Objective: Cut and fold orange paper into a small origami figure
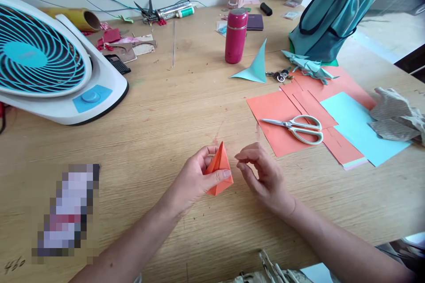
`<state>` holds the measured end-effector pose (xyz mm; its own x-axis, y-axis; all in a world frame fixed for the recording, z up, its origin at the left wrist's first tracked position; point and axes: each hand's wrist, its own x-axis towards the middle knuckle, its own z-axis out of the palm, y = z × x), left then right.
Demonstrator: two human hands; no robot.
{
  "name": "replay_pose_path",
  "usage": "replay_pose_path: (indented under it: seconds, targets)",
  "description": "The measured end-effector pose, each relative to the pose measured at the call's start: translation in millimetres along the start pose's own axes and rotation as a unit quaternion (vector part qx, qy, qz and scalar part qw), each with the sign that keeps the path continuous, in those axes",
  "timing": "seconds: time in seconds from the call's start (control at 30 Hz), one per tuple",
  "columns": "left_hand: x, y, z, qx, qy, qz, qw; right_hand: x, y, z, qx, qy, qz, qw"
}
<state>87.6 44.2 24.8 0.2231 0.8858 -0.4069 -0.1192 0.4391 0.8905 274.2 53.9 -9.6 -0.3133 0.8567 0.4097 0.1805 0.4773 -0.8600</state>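
My left hand pinches a folded piece of orange paper, its thumb lying across the front. The folded paper has a narrow pointed top and a wider lower end. Just to its right is my right hand, apart from the paper. Its fingers are curled with thumb and forefinger close but a gap between their tips, and nothing shows in them. White-handled scissors lie on orange paper sheets beyond my right hand.
A fan stands at left, above a pixelated object. Farther back are a magenta flask, a folded teal paper, keys and a teal bag. Light blue paper and crumpled cloth-like material lie at right.
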Motion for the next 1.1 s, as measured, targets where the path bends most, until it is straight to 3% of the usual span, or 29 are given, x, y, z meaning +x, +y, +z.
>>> replay_pose_path:
  seconds: [0.13,0.27,0.4,0.57,0.8,1.1]
  targets:
    - [2,-3,0,-0.002,0.036,0.055,0.998,3,-4,6,0.149,-0.08,0.168,0.971]
    - [4,-9,1,0.0,0.053,0.075,0.996,1,-3,13,0.179,-0.077,0.211,0.958]
    - [7,-12,-1,0.046,0.056,0.078,0.994,-2,2,16,0.129,-0.083,0.203,0.967]
    - [10,-12,-3,0.104,0.049,0.084,0.99,0,2,13,0.048,-0.097,0.136,0.985]
    - [14,-19,-4,0.094,0.099,0.102,0.985,1,2,8,-0.026,-0.111,0.118,0.986]
    - [16,-24,-8,0.041,0.088,0.074,0.992,2,0,7,-0.008,-0.118,0.139,0.983]
